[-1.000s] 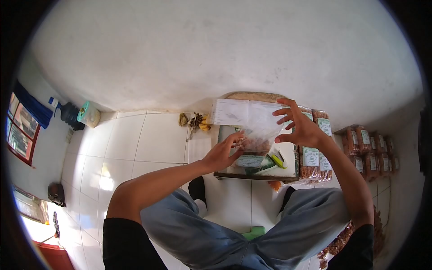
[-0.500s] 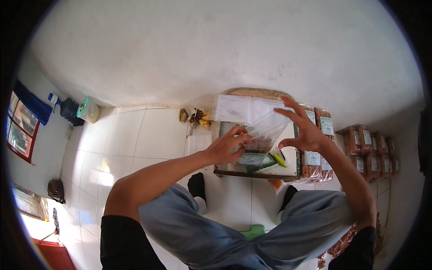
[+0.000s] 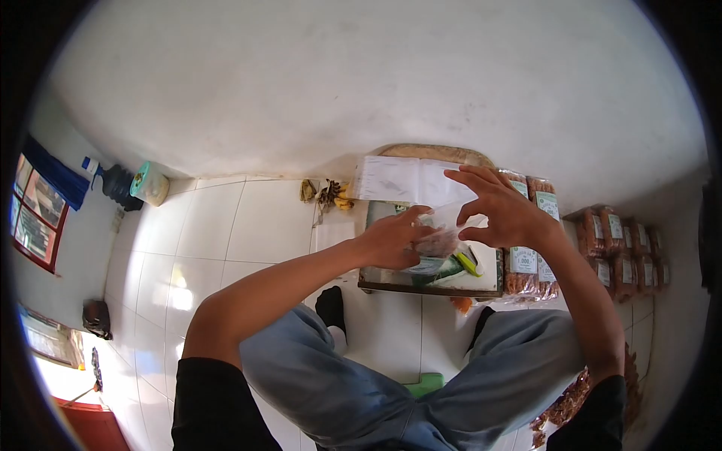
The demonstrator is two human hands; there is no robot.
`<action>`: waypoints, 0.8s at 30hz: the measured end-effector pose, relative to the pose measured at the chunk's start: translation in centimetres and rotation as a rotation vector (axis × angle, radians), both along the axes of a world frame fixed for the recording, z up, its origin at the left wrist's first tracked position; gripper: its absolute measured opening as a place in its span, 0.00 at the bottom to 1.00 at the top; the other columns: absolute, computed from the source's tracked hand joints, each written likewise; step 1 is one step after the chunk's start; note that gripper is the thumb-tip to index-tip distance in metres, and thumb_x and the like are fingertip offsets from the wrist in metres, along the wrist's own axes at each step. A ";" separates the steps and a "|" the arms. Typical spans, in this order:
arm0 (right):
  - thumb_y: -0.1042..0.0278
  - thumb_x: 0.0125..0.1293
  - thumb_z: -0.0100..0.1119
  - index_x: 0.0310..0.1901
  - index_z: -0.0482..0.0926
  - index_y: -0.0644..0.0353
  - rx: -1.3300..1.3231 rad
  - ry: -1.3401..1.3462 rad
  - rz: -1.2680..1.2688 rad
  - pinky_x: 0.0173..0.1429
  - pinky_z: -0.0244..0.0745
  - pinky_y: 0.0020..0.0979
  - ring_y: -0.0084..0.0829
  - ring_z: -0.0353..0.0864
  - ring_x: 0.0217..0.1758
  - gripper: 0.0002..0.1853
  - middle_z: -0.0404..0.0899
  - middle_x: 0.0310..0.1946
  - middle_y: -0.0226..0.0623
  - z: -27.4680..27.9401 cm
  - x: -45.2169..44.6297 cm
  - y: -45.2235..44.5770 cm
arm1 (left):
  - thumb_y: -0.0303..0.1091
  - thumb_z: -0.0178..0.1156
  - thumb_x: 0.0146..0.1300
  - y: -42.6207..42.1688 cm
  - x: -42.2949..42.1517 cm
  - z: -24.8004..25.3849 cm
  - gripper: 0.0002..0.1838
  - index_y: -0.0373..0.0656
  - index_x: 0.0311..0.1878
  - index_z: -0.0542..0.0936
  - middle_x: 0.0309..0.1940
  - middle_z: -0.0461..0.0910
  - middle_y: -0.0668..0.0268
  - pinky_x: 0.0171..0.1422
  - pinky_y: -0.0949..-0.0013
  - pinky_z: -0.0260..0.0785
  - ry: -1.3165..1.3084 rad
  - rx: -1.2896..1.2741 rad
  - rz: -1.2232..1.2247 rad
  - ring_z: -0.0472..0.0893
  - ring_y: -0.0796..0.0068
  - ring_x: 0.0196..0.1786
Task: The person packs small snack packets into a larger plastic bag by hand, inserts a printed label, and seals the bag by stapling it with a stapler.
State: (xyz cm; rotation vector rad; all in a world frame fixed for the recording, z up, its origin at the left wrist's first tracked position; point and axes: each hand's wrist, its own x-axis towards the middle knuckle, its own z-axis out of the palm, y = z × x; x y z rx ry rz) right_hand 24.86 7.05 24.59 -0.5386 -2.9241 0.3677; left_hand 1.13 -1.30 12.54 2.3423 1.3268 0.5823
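Observation:
A clear plastic bag (image 3: 442, 234) is held upright over a low table (image 3: 489, 282), with something brownish showing through it. My left hand (image 3: 392, 239) grips the bag's left side, fingers curled around it. On the other side, my right hand (image 3: 505, 212) pinches the upper right of the bag between thumb and index finger, its other fingers raised. Below the hands lies a lime-green object (image 3: 470, 261), its kind unclear. Flat white plastic sheets or bags (image 3: 398, 177) lie along the table's far side.
Filled, labelled packs (image 3: 520, 267) stand against the table's right side; several more packs (image 3: 621, 248) are stacked farther right. Bananas (image 3: 340, 199) lie on the floor left of the table. A green stool edge (image 3: 427, 383) shows between my legs. The wall rises behind the table.
Both hands have come closer together around the bag. The plastic, stretched wide between them before, is now gathered, and my right hand has gone from spread fingers to a pinch.

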 end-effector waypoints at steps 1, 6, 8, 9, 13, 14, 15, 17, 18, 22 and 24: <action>0.63 0.53 0.75 0.33 0.87 0.53 0.002 -0.001 0.002 0.77 0.53 0.45 0.42 0.52 0.79 0.08 0.61 0.73 0.38 0.2 -0.1 0.0 | 0.37 0.64 0.50 0.0 0.1 0.1 0.32 0.52 0.63 0.75 0.68 0.62 0.53 0.60 0.58 0.72 0.042 0.000 -0.005 0.80 0.55 0.53; 0.63 0.56 0.71 0.34 0.86 0.55 -0.096 -0.019 -0.055 0.68 0.67 0.40 0.40 0.72 0.66 0.08 0.76 0.61 0.40 -0.3 -0.5 -0.1 | 0.49 0.62 0.59 0.3 0.5 0.1 0.23 0.49 0.55 0.81 0.67 0.64 0.55 0.60 0.57 0.71 0.042 -0.023 0.019 0.78 0.56 0.56; 0.64 0.58 0.69 0.36 0.86 0.56 -0.134 -0.098 -0.099 0.60 0.71 0.39 0.40 0.77 0.57 0.07 0.80 0.51 0.40 0.2 -1.0 0.4 | 0.54 0.60 0.63 0.6 0.6 -0.1 0.23 0.48 0.52 0.83 0.66 0.65 0.56 0.61 0.57 0.70 0.046 -0.044 0.039 0.77 0.57 0.58; 0.65 0.59 0.67 0.37 0.85 0.57 -0.172 -0.177 -0.140 0.53 0.76 0.38 0.39 0.83 0.47 0.07 0.85 0.41 0.40 0.3 -1.2 0.5 | 0.57 0.57 0.65 0.8 0.5 -0.1 0.24 0.48 0.49 0.84 0.66 0.66 0.56 0.62 0.56 0.69 0.046 -0.047 0.043 0.75 0.57 0.60; 0.64 0.59 0.68 0.45 0.82 0.57 -0.117 -0.140 -0.153 0.49 0.77 0.38 0.39 0.84 0.43 0.14 0.85 0.37 0.40 0.5 -1.5 0.3 | 0.62 0.51 0.68 0.7 0.5 -0.5 0.27 0.46 0.45 0.85 0.66 0.66 0.56 0.64 0.56 0.68 0.016 -0.019 0.057 0.72 0.57 0.64; 0.64 0.59 0.68 0.45 0.82 0.57 -0.114 -0.142 -0.149 0.49 0.77 0.38 0.39 0.84 0.43 0.14 0.85 0.37 0.40 1.2 -1.4 0.0 | 0.62 0.51 0.68 0.7 0.5 -0.5 0.27 0.46 0.45 0.85 0.66 0.66 0.56 0.64 0.56 0.68 0.014 -0.017 0.061 0.72 0.57 0.64; 0.60 0.57 0.71 0.53 0.77 0.56 -0.186 -0.119 -0.209 0.53 0.76 0.39 0.41 0.83 0.47 0.23 0.85 0.41 0.41 1.9 -1.2 -0.4 | 0.61 0.51 0.69 0.7 0.6 -0.7 0.27 0.47 0.44 0.85 0.66 0.66 0.56 0.64 0.56 0.68 -0.001 -0.025 0.052 0.72 0.57 0.64; 0.56 0.54 0.74 0.60 0.73 0.55 -0.258 -0.097 -0.266 0.57 0.75 0.40 0.42 0.82 0.52 0.33 0.84 0.45 0.43 1.9 -0.7 -0.4 | 0.60 0.51 0.70 0.8 0.5 -0.9 0.26 0.47 0.43 0.85 0.66 0.66 0.56 0.64 0.56 0.68 -0.015 -0.033 0.047 0.72 0.58 0.64; 0.53 0.51 0.76 0.64 0.67 0.56 -0.277 -0.161 -0.263 0.60 0.73 0.40 0.44 0.80 0.55 0.40 0.82 0.49 0.45 1.1 0.1 0.2 | 0.59 0.51 0.70 0.9 0.5 -0.9 0.25 0.47 0.44 0.85 0.66 0.67 0.56 0.64 0.57 0.68 -0.015 -0.026 0.038 0.72 0.58 0.64; 0.55 0.48 0.80 0.69 0.63 0.59 -0.563 -0.162 -0.251 0.66 0.72 0.38 0.40 0.74 0.63 0.48 0.74 0.61 0.46 -2.3 1.2 2.6 | 0.57 0.51 0.71 0.4 0.6 -0.8 0.23 0.49 0.44 0.86 0.62 0.69 0.59 0.61 0.59 0.70 -0.043 0.012 0.048 0.74 0.60 0.62; 0.62 0.48 0.81 0.71 0.63 0.57 -0.953 0.019 -0.277 0.67 0.73 0.36 0.32 0.70 0.67 0.49 0.68 0.67 0.41 -4.5 2.3 3.6 | 0.57 0.52 0.70 0.5 0.4 -1.5 0.23 0.49 0.45 0.86 0.61 0.70 0.60 0.60 0.59 0.70 -0.050 0.016 0.060 0.75 0.60 0.61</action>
